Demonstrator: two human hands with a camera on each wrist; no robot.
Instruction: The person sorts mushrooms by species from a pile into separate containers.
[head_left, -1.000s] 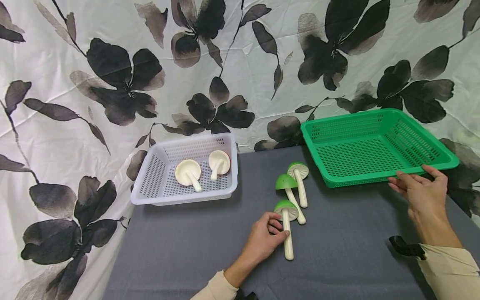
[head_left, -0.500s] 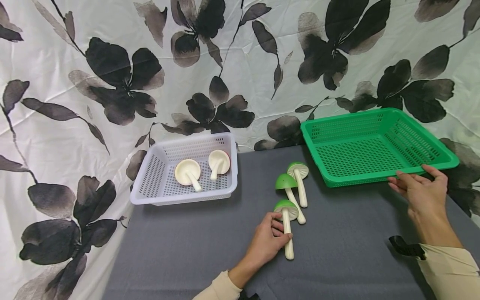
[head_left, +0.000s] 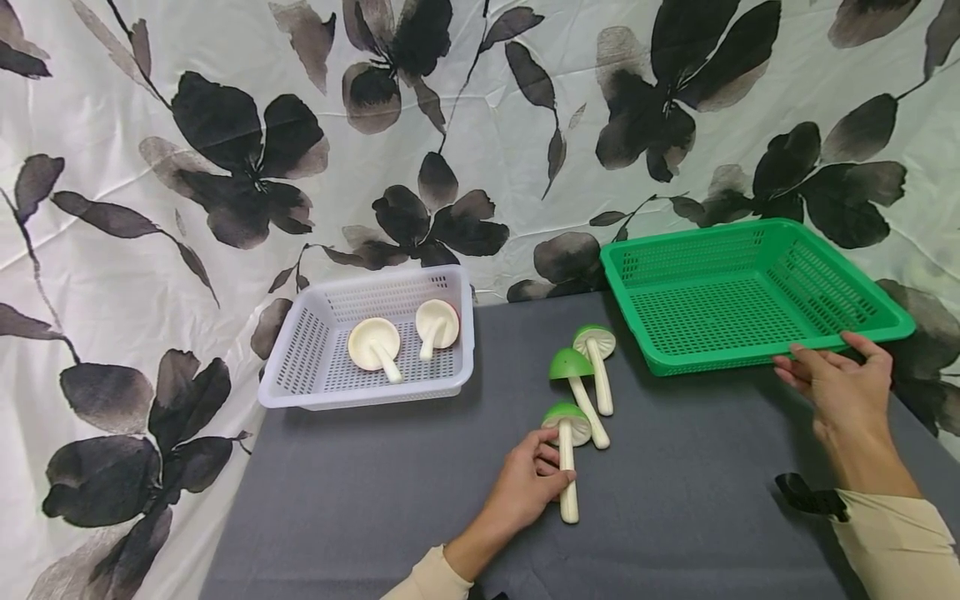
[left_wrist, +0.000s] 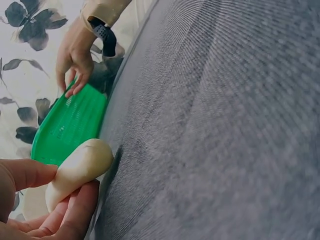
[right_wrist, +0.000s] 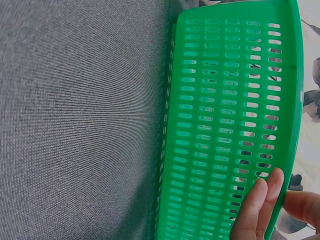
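Note:
My left hand (head_left: 528, 477) pinches the white stem of a green-capped toy mushroom (head_left: 567, 483) between thumb and fingers. In the left wrist view the rounded stem end (left_wrist: 92, 157) sticks out past the fingertips. Just behind it lie two more green-capped mushrooms, a middle one (head_left: 572, 364) and a far one (head_left: 597, 346), their stems slanting toward me. At the right, my right hand (head_left: 847, 396) holds the near rim of a green plastic basket (head_left: 738, 360). The right wrist view has the thumb outside the rim and fingers (right_wrist: 252, 202) against the basket's slotted side wall.
A white slotted basket (head_left: 375, 400) stands at the left with two pale, upturned mushrooms, one nearer (head_left: 372, 343) and one at the right (head_left: 437, 323), inside. Grey cloth (head_left: 360, 483) covers the table. A floral curtain (head_left: 525, 125) hangs behind.
The near mushroom has shifted slightly left, with my left hand moving along with it. My right hand and the green basket have hardly moved.

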